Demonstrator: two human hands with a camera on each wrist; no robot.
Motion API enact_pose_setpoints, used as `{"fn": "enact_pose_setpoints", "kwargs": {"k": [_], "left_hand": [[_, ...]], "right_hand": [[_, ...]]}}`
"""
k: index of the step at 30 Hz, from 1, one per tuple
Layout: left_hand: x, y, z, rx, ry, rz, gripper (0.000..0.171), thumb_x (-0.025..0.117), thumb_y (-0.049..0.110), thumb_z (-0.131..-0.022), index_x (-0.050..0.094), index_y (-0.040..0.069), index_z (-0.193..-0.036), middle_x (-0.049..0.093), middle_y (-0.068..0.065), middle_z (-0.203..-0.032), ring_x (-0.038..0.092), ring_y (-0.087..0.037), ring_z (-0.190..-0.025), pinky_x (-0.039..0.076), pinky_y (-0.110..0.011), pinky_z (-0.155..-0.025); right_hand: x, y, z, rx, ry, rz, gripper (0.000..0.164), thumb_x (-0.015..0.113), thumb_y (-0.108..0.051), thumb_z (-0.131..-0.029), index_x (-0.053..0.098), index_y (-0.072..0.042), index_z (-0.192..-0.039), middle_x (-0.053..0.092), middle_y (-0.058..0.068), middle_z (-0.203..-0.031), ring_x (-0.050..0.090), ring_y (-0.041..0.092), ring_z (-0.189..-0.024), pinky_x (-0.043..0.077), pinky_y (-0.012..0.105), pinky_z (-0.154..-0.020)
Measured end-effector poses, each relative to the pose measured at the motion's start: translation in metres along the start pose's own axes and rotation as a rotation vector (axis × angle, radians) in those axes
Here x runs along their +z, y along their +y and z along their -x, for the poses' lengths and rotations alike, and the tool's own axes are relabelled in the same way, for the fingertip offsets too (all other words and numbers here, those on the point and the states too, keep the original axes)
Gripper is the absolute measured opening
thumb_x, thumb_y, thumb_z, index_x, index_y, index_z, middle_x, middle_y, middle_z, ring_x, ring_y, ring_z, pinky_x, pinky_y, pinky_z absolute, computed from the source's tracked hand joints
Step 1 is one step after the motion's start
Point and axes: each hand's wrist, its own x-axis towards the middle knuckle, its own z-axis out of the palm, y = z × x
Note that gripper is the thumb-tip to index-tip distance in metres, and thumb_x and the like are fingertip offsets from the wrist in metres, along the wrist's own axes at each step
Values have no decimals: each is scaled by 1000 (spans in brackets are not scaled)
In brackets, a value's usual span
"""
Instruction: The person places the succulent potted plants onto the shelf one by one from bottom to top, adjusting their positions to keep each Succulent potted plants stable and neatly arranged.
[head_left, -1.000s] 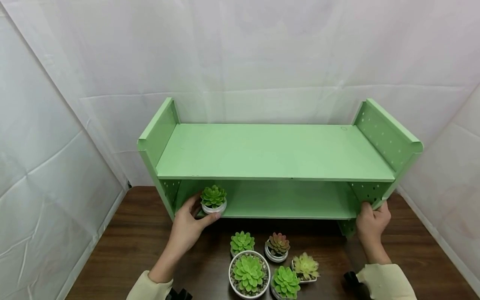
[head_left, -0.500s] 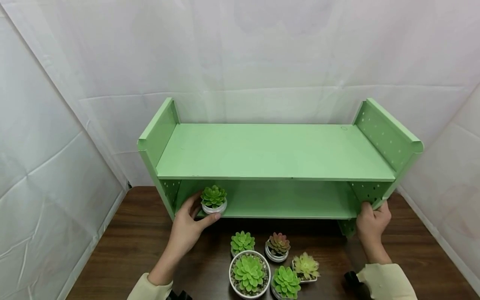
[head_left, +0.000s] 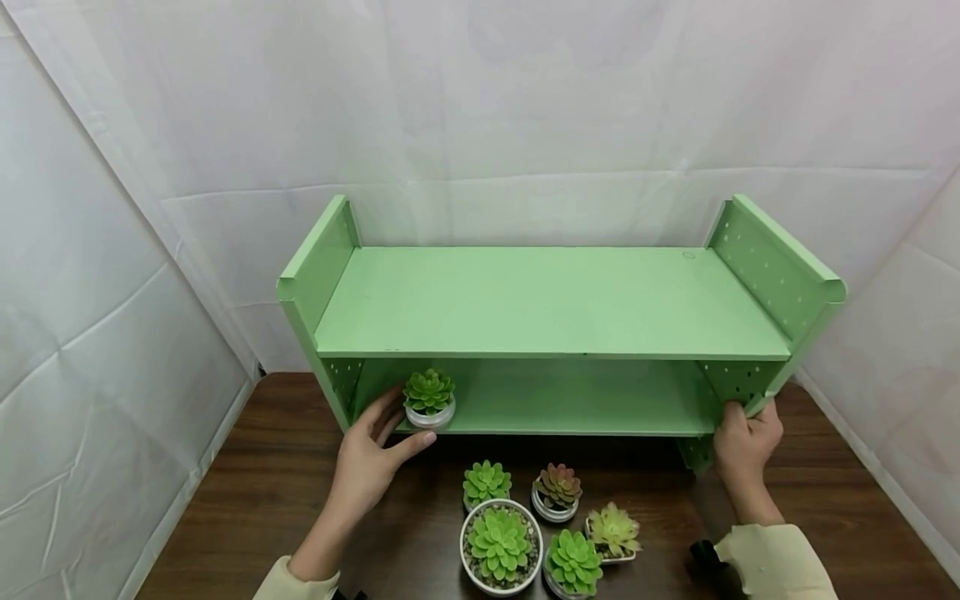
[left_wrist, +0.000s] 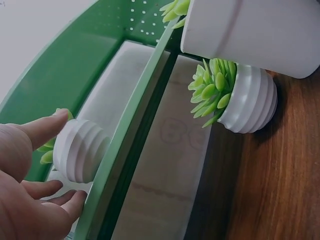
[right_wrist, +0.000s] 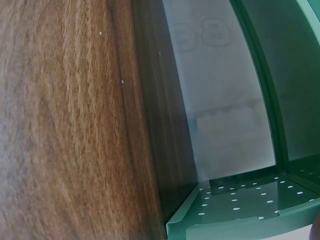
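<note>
A small green succulent in a ribbed white pot (head_left: 430, 412) stands upright at the left of the lower level of the green shelf (head_left: 551, 304). My left hand (head_left: 367, 462) is around its left and front, thumb and fingers spread. In the left wrist view the thumb tip is right at the rim of the pot (left_wrist: 80, 152), while the other fingers lie loose below it. My right hand (head_left: 746, 446) grips the front edge of the shelf's right side panel (head_left: 780, 275); in the right wrist view the hand is almost wholly out of frame.
Several potted succulents stand on the dark wooden table (head_left: 247, 500) before the shelf: a large round one (head_left: 501, 546), small green ones (head_left: 573, 562), a reddish one (head_left: 557, 487) and a yellowish one (head_left: 612, 532). White cloth (head_left: 525, 100) hangs behind.
My left thumb has come away from the pot's front and the hand has loosened, drawing slightly back. The pot stays in place on the shelf. My right hand keeps its grip.
</note>
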Motion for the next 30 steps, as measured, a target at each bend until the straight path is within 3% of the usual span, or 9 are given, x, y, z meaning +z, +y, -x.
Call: {"fn": "enact_pose_setpoints", "kwargs": {"k": [10, 19, 27, 30], "left_hand": [[-4, -2, 11, -30, 52, -35, 81, 83, 20, -81, 40, 7, -149, 38, -7, -151, 45, -27, -132, 44, -33, -98], [-8, -6, 25, -27, 89, 25, 77, 83, 15, -82, 44, 9, -147, 40, -7, -150, 45, -26, -132, 45, -22, -94], [-9, -8, 33, -19, 110, 54, 79, 83, 17, -81, 43, 11, -148, 39, -5, -151, 46, -25, -131, 45, -23, -95], [-8, -10, 35, -13, 122, 72, 78, 83, 15, -81, 44, 11, -148, 40, -4, -150, 47, -23, -130, 44, -24, -96]], "right_hand": [[0, 2, 0, 7, 5, -9, 18, 45, 6, -89, 55, 21, -94, 59, 4, -74, 51, 4, -65, 40, 17, -59], [-2, 7, 0, 20, -5, -17, 20, 45, 6, -90, 56, 21, -97, 62, 3, -78, 54, 5, -67, 42, 16, -60], [0, 2, 0, -17, -11, -24, 15, 44, 8, -90, 50, 22, -90, 57, 11, -71, 50, 3, -63, 39, 17, -57], [-1, 10, -1, 0, -13, -29, 16, 44, 7, -90, 50, 22, -91, 57, 9, -72, 51, 5, -64, 39, 17, -58]]}}
